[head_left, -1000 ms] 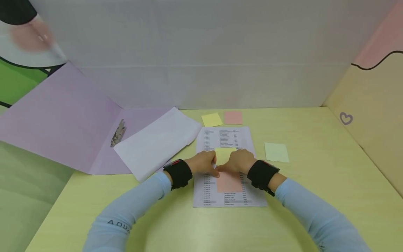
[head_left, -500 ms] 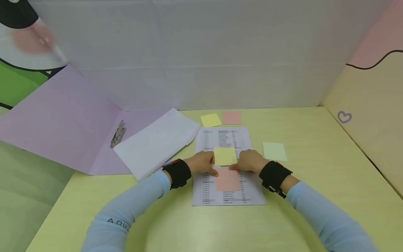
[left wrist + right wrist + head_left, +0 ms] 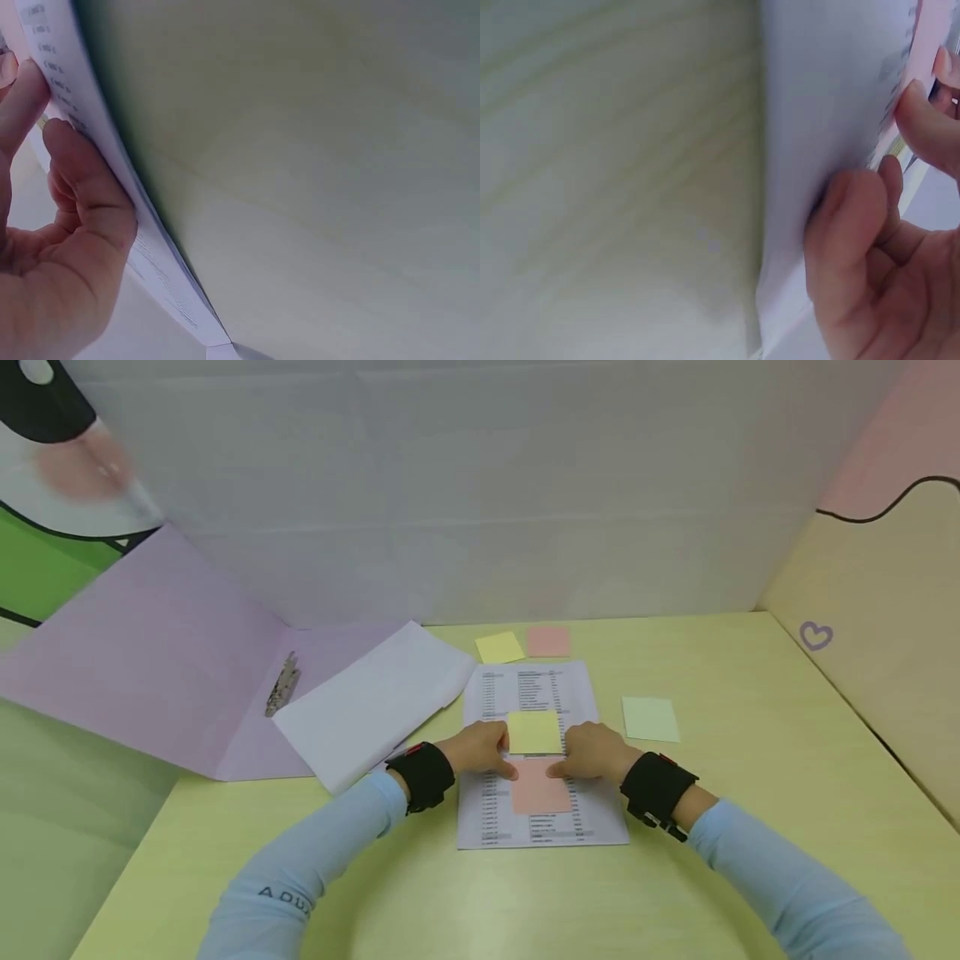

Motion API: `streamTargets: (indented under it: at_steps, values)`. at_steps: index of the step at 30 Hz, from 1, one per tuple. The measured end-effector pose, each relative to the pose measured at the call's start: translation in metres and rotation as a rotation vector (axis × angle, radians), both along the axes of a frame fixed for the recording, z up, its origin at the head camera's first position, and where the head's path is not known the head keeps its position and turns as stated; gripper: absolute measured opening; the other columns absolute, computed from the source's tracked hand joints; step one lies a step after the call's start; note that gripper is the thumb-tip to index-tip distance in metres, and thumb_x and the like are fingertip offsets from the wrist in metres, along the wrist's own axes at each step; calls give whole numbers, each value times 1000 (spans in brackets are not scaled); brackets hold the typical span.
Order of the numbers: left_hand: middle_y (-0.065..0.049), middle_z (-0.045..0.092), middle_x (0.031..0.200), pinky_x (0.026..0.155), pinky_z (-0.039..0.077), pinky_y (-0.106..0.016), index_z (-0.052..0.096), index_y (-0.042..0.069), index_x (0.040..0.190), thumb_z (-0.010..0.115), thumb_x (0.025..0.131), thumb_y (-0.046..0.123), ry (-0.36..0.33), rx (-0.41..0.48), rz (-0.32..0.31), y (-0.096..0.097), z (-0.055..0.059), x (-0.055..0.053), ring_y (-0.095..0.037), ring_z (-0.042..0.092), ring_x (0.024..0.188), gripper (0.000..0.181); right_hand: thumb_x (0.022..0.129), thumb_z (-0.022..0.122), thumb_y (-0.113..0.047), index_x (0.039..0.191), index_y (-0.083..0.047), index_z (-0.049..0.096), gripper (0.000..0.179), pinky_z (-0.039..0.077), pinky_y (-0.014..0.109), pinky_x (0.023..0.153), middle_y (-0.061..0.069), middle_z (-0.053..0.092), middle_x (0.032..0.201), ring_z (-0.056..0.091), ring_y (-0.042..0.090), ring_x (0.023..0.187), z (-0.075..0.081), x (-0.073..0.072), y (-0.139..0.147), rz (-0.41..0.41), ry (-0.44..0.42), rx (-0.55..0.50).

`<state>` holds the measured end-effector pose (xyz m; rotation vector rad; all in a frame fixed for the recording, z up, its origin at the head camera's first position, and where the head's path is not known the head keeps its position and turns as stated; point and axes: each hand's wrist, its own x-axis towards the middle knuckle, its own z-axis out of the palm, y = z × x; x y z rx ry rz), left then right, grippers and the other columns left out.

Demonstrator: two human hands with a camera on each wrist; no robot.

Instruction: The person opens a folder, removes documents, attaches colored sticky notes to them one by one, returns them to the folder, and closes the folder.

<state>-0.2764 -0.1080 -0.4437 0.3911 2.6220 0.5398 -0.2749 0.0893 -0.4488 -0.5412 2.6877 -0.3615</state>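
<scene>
A printed sheet (image 3: 528, 693) lies in front of me in the head view, with a yellow sticky note (image 3: 535, 732) on its middle and a pink sticky note (image 3: 542, 789) just below that. My left hand (image 3: 480, 749) rests on the sheet, its thumb touching the pink note's upper left corner. On the opposite side, my right hand (image 3: 597, 752) has its thumb on the upper right corner. Both hands keep their other fingers loosely bent against the paper. In the wrist views, the left thumb (image 3: 26, 94) and right thumb (image 3: 922, 112) press on the pink note.
An open purple folder (image 3: 142, 652) with a metal clip (image 3: 282, 685) stands at the left, white papers (image 3: 375, 706) lying partly over it. Behind the sheet lie another yellow note (image 3: 499, 647) and another pink note (image 3: 548, 642). A pale green note (image 3: 650, 720) lies to the right.
My right hand has slid right along the pink note's top edge, away from the left thumb, uncovering the yellow note. My left hand has stayed almost where it was.
</scene>
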Motion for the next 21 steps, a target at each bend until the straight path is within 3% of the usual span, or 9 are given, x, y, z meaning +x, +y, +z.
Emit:
streamTargets:
  at_steps: [8, 14, 21]
  values:
    - [-1, 43, 77, 60, 33, -23, 45, 10, 90, 82, 66, 30, -26, -6, -23, -3, 0, 3, -15, 44, 71, 48, 73, 66, -57, 66, -10, 60, 48, 32, 27, 46, -1, 42, 57, 43, 16, 53, 4, 1, -31, 6, 108, 79]
    - [-3, 43, 78, 60, 33, -23, 40, 10, 93, 84, 63, 28, -32, 23, -42, -4, 1, 1, -16, 44, 70, 56, 71, 55, -72, 73, -9, 63, 64, 38, 30, 51, 2, 49, 63, 50, 19, 59, 6, -3, -43, -63, 77, 170]
    - [-3, 42, 78, 62, 33, -24, 40, 9, 92, 85, 62, 26, -10, 31, -2, -8, 4, -7, -18, 44, 72, 57, 69, 54, -75, 81, -8, 63, 69, 39, 30, 54, 3, 53, 68, 52, 20, 63, 8, -11, -43, -125, 38, 137]
